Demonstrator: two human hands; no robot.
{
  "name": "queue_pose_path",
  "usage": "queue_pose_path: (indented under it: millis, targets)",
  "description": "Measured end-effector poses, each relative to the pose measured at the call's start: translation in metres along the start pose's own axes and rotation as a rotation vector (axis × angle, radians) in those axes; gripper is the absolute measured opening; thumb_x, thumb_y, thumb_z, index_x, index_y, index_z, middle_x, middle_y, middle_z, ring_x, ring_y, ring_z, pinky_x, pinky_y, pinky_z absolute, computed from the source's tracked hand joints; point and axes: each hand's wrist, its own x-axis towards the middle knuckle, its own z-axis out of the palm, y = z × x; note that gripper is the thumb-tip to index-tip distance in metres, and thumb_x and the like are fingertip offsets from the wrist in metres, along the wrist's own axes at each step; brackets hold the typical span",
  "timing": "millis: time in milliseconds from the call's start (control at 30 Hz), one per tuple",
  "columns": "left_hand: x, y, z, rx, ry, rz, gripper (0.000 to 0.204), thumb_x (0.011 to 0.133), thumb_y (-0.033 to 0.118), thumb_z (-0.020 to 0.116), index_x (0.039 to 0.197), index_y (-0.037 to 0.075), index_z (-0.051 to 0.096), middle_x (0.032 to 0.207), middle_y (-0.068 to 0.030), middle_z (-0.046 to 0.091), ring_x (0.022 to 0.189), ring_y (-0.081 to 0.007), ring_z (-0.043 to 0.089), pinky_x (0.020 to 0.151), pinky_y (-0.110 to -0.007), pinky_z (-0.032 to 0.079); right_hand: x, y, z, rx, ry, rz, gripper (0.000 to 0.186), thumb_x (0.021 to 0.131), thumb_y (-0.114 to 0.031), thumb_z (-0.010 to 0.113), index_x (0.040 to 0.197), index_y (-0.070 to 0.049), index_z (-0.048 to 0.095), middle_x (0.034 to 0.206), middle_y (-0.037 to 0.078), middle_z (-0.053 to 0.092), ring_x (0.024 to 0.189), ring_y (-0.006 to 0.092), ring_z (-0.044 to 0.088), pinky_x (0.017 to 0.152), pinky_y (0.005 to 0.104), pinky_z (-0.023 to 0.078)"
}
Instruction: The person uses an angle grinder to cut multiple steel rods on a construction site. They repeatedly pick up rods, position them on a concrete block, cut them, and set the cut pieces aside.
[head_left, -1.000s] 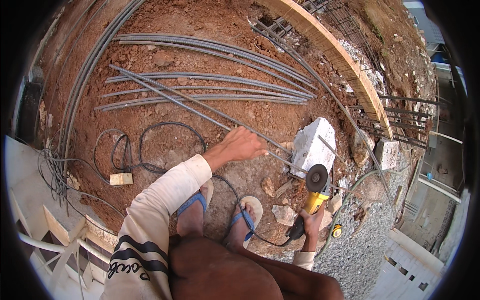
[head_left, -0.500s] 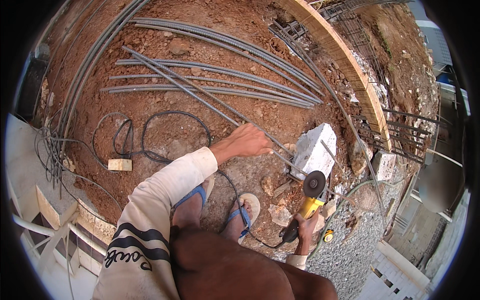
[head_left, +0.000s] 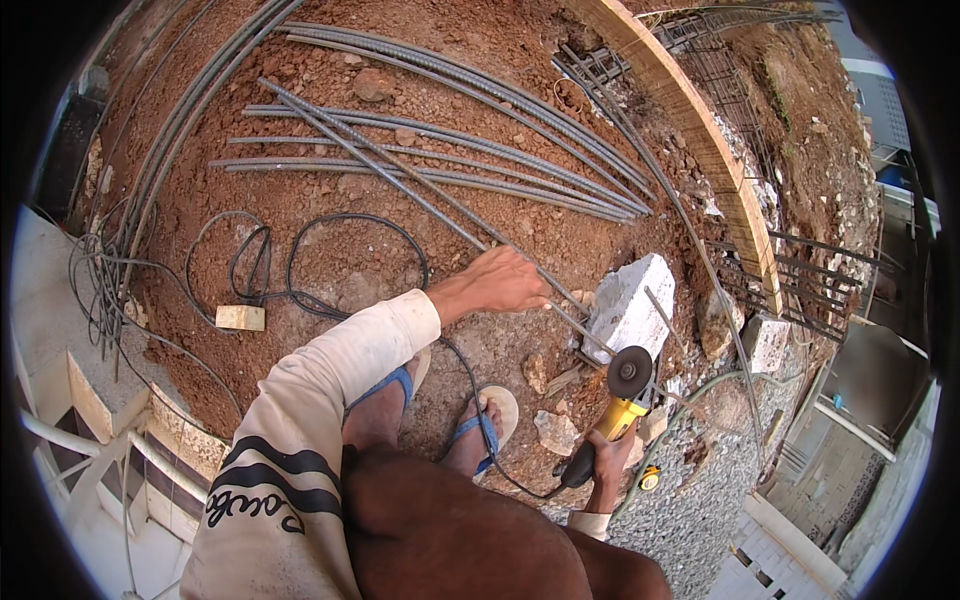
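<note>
So the cutting looks barely begun, as far as I can judge. The steel rebar (head_left: pixel 420 190) lies slantwise across the red dirt, its near end propped on the white concrete block (head_left: pixel 628 305), and I can see no severed piece or clear notch in it; whether the disc has bitten yet is too small to tell. The left hand (head_left: pixel 500 280) is closed down over the bar just short of the block, fingers curled, pinning it. The right hand (head_left: pixel 610 455) is wrapped tight round the body of the yellow angle grinder (head_left: pixel 622 400), whose dark disc sits just beside the bar's end at the block's lower corner. A black power cable (head_left: pixel 340 260) loops back across the dirt past the blue sandals (head_left: pixel 480 425). More bars lie in a loose bundle beyond, uncut as far as I can tell.
</note>
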Motion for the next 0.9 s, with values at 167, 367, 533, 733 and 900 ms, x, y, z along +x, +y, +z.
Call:
queue_pose_path:
  millis: [167,367,533,733,900]
  targets:
    - [-0.001,0.001,-0.003,-0.006,0.034,0.023,0.043,0.108,0.054,0.065,0.099,0.014,0.077,0.070,-0.0117,0.071,0.070,-0.0369,0.075,0.064,-0.051,0.055,-0.008,-0.004,0.003,-0.021,0.009,-0.038,0.066,0.074,-0.002,0.079,0.136,-0.003,0.056,0.106,0.007,0.067,0.092,0.0207,0.067,0.084,0.0365,0.057]
    - [-0.001,0.001,-0.001,0.001,0.048,0.034,0.042,0.108,0.053,0.064,0.099,0.014,0.076,0.071,-0.0123,0.071,0.070,-0.0368,0.075,0.065,-0.052,0.056,0.008,-0.003,0.002,0.001,0.009,-0.027,0.065,0.074,-0.002,0.081,0.135,-0.003,0.057,0.106,0.006,0.067,0.092,0.0199,0.067,0.085,0.0354,0.057]
    - [-0.001,0.000,-0.001,0.023,0.016,0.032,0.043,0.108,0.054,0.064,0.096,0.013,0.074,0.070,-0.0122,0.070,0.070,-0.0370,0.074,0.064,-0.052,0.055,0.019,-0.002,0.001,-0.020,0.033,-0.036,0.065,0.074,-0.004,0.082,0.133,-0.005,0.058,0.105,0.005,0.066,0.091,0.0193,0.067,0.085,0.0350,0.056]
    - [-0.001,-0.002,0.003,-0.011,0.079,0.044,0.047,0.108,0.055,0.064,0.089,0.012,0.073,0.068,-0.0124,0.068,0.069,-0.0371,0.073,0.061,-0.052,0.054,0.012,-0.002,0.001,0.019,0.000,-0.017,0.070,0.073,-0.007,0.085,0.136,-0.005,0.056,0.105,0.005,0.066,0.091,0.0197,0.066,0.085,0.0353,0.057]
    - [-0.003,-0.003,0.002,0.012,0.092,0.053,0.048,0.108,0.055,0.064,0.088,0.012,0.073,0.068,-0.0131,0.068,0.068,-0.0383,0.073,0.061,-0.052,0.054,0.000,-0.007,0.003,0.026,0.009,0.000,0.069,0.074,-0.005,0.083,0.137,-0.005,0.055,0.106,0.006,0.067,0.092,0.0202,0.068,0.084,0.0360,0.058]
